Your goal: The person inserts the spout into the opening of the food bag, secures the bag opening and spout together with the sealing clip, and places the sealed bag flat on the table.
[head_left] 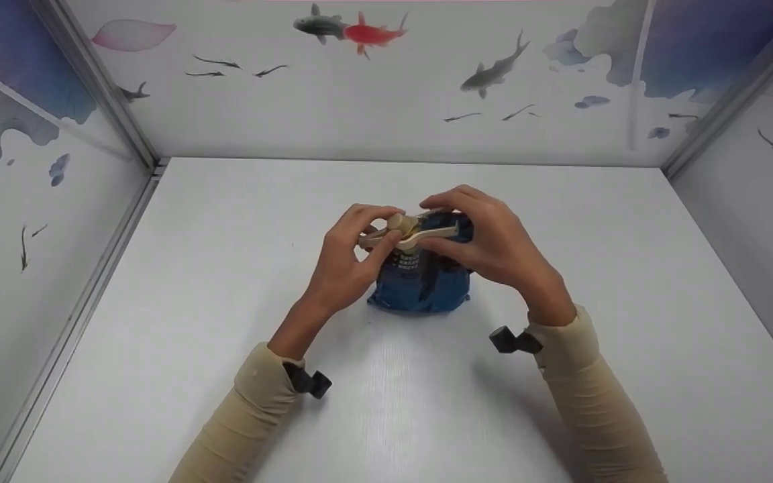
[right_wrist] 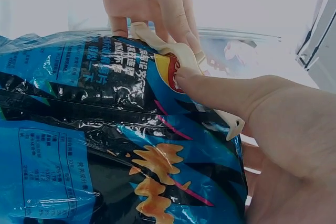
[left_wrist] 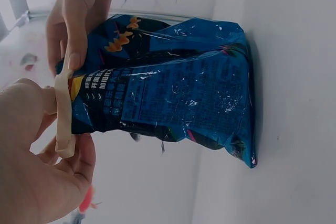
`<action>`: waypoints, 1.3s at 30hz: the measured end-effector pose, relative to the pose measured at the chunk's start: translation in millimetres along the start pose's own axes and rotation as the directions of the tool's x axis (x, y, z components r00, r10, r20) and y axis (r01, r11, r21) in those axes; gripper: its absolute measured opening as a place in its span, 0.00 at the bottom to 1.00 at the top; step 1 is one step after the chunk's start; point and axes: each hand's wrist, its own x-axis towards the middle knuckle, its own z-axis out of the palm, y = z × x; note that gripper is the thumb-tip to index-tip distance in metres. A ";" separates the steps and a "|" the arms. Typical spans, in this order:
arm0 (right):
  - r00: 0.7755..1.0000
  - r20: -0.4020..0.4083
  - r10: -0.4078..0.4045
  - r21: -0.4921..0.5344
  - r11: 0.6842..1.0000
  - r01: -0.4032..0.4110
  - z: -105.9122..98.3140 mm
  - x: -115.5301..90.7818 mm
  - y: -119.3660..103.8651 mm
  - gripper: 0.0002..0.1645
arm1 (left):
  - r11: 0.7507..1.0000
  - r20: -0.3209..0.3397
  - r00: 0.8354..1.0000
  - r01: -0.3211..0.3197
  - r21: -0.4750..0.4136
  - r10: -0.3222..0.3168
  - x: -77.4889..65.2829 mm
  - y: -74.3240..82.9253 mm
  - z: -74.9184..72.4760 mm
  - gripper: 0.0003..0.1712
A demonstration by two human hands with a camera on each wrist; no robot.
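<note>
A blue and black snack bag [head_left: 420, 288] stands upright on the table, its top edge within a cream plastic bag clip [head_left: 435, 234] that has a round cap [head_left: 397, 223]. With thumb and fingers, my left hand [head_left: 346, 258] grips the clip's left end around the cap. My right hand [head_left: 494, 235] spans the clip's right part, thumb on the near arm and fingers behind the bag. The clip's arms look apart at the right in the head view. In the right wrist view, the right thumb [right_wrist: 220, 90] presses against the clip and printed bag; its fingertips are hidden.
The white table [head_left: 158, 322] extends around the bag. Behind it rises a panel [head_left: 386, 121] printed with fish, and similar panels stand at both sides. Metal frame posts [head_left: 111, 100] mark the corners. Each sleeve cuff carries a small black device [head_left: 309, 381].
</note>
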 end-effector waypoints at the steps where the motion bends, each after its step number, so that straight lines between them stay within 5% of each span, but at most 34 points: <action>1: 1.000 -0.004 -0.005 0.002 1.000 0.005 -0.1 0.3 -0.3 0.31 | 1.000 0.002 1.000 0.002 0.001 -0.002 0.1 0.2 -0.5 0.20; 23: 0.993 -0.066 -0.103 0.058 0.993 0.106 0.5 3.1 -3.6 0.22 | 0.998 0.006 0.999 -0.047 0.038 0.047 0.2 4.2 -1.2 0.19; 39: 0.984 -0.110 -0.141 0.064 0.987 0.148 5.4 1.2 -4.3 0.23 | 0.999 0.053 0.999 -0.001 -0.037 0.003 -5.1 2.6 6.9 0.28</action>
